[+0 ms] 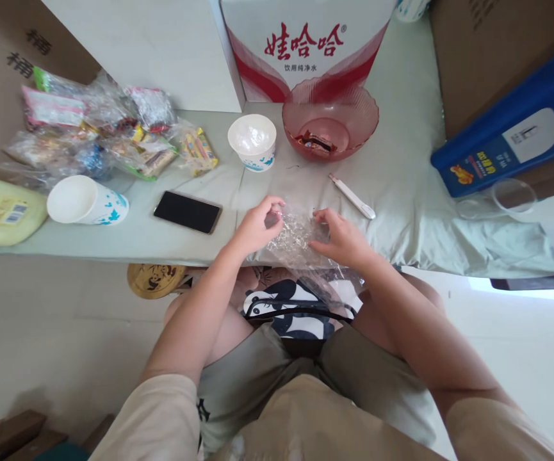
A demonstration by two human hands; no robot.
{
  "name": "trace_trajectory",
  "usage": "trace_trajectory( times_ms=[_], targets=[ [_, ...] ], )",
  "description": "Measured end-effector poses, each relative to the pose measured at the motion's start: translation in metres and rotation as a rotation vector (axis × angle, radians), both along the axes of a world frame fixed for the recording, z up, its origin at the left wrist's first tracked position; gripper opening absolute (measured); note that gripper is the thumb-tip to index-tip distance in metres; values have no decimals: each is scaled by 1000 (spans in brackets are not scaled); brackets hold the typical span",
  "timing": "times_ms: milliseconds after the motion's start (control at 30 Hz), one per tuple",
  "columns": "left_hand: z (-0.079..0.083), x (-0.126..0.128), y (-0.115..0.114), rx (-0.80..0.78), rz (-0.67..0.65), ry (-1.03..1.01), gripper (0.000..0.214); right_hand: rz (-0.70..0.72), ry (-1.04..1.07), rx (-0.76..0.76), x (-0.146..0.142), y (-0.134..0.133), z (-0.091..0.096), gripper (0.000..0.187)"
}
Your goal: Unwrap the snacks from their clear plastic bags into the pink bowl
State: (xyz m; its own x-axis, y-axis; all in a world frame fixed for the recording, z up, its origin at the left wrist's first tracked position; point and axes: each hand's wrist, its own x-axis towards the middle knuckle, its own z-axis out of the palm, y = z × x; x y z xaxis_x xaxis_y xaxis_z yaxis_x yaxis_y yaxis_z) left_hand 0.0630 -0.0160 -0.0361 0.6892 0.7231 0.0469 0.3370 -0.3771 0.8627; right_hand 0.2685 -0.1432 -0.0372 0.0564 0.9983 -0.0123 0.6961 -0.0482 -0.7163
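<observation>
A crumpled clear plastic bag (292,238) lies at the table's front edge, and part of it hangs over toward my lap. My left hand (257,225) has its fingers curled on the bag's left side, near its upper corner. On the other side, my right hand (342,238) is bent around the bag's right part, its thumb lying on the plastic. Behind the right hand rests a white utility knife (352,196). A pink ribbed bowl (353,131) with a few red-brown wrapped pieces (316,143) inside stands beyond it. Nearby is a paper cup (259,159) with clear plastic inside.
A black phone (187,212) and a tipped paper cup (113,206) lie to the left, before a pile of packaged snacks (98,121). A pale yellow bottle (5,214) lies far left. A white-red carton (305,48) stands behind; a blue bottle (512,128) and clear cup (512,197) are right.
</observation>
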Motion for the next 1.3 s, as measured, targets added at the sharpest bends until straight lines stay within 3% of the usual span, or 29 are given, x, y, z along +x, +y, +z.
trace_trajectory(
  times_ms=[100,133,200,300,467,567,633,733,833,967,1067,1133,1233,1300],
  targets=[
    [4,3,-4,-105,-37,-71,27,-37,189,-80,0,1,6,73],
    [4,3,-5,-140,-31,-80,26,-28,218,-105,-1,2,8,70],
    [5,3,-5,-162,-11,-85,26,-3,245,-133,-2,3,12,44],
    [6,-1,0,-98,15,-69,27,-14,336,-157,-3,4,17,16],
    [10,-12,11,-52,79,-79,27,-167,638,-224,4,2,17,21],
    [12,-16,15,-53,107,-84,27,-324,699,-106,12,3,12,25],
    [12,-16,16,-89,82,-71,28,-345,758,-52,14,5,9,30],
    [13,-12,13,-167,15,-59,30,-196,883,-221,11,8,7,44],
    [16,-8,10,-217,-28,-93,33,17,892,-443,1,10,10,44],
    [18,-12,15,-289,-61,-169,47,171,809,-488,-9,8,16,34],
    [19,-15,21,-302,60,-268,65,72,867,-383,-12,7,16,33],
    [19,-13,21,-378,152,-327,60,-67,941,-275,-13,9,13,34],
    [18,-3,8,-654,46,-332,52,-241,1022,-166,-12,13,11,37],
    [16,6,-4,-793,-55,-290,52,-276,1022,-148,-12,15,11,38]
  ],
)
